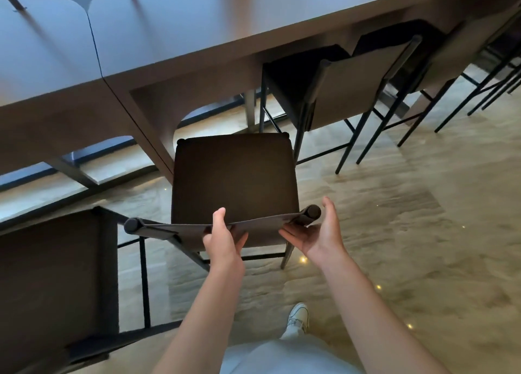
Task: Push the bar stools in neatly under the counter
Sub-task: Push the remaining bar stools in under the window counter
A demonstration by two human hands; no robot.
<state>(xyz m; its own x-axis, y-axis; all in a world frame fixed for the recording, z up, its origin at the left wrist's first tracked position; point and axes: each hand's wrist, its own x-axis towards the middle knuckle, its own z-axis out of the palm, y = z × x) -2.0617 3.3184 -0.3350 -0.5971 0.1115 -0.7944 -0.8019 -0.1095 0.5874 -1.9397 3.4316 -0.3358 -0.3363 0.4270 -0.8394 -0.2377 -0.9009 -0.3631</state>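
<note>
The bar stool [235,176] stands directly ahead of both hands, its dark seat mostly out on the floor, only the far edge reaching the counter's [169,49] near edge. Its backrest [220,225], a thin band slung between two round post tops, lies nearest the person. The left hand [224,239] grips this band near its middle, thumb over the top edge and fingers curled behind. The right hand [315,234] is spread open, palm up, fingers touching the band's underside just beside the right post.

Beyond the right hand, a second stool [346,88] sits tucked under the counter, with bare floor [394,204] between the two. To the left of the left hand a third stool [56,275] stands close, its corner near the backrest's left post. A white shoe [298,316] stands below the right forearm.
</note>
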